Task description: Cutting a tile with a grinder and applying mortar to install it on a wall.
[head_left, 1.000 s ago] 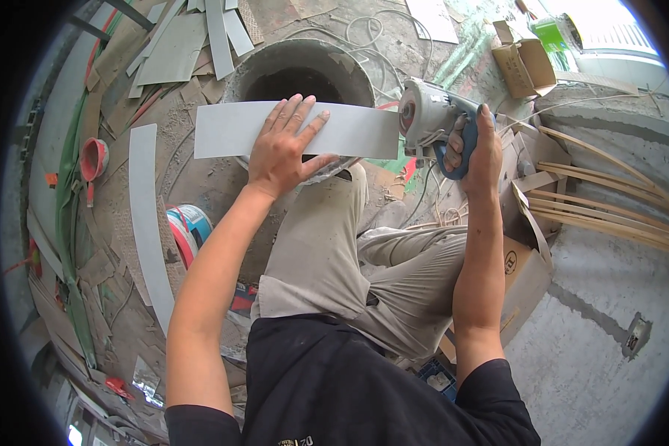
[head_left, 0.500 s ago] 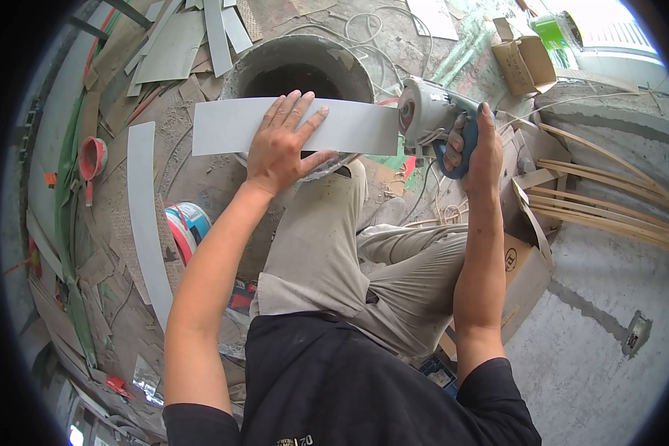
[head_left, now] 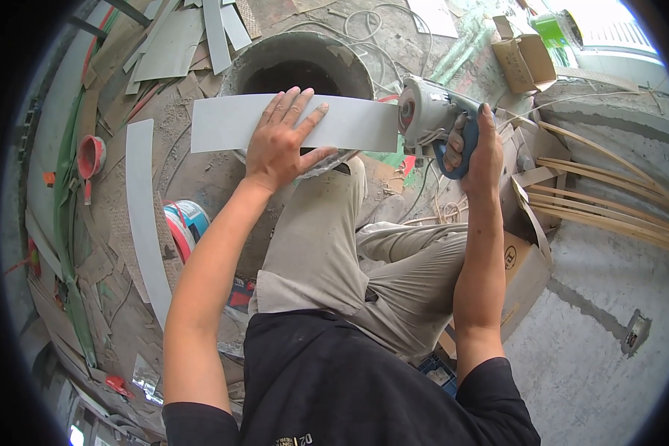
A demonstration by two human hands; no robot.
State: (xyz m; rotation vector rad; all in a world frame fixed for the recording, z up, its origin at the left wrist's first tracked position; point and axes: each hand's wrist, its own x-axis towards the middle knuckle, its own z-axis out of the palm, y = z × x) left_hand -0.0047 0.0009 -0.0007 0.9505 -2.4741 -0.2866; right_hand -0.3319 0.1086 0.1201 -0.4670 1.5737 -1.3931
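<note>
A long light-grey tile strip [head_left: 357, 128] lies across the rim of a grey, mortar-caked bucket [head_left: 241, 70]. My left hand [head_left: 281, 145] rests on the strip with its fingers spread and flat, its thumb stretched out past the near edge. At the strip's right end, my right hand [head_left: 477, 145] grips the blue handle of a handheld tile cutter [head_left: 426, 110], fingers wrapped round it. The cutter's round guard faces the strip's end and sits right beside it. Whether the disc touches the strip, I cannot tell.
Another long grey strip [head_left: 145, 215] lies at left, near a red-and-blue tub [head_left: 193, 220]. A red scoop-like cup [head_left: 91, 156] sits farther left. Tile offcuts [head_left: 172, 48] pile up at far left. Wooden slats [head_left: 609, 201] and an open cardboard box [head_left: 524, 63] are at right; cables cross the floor.
</note>
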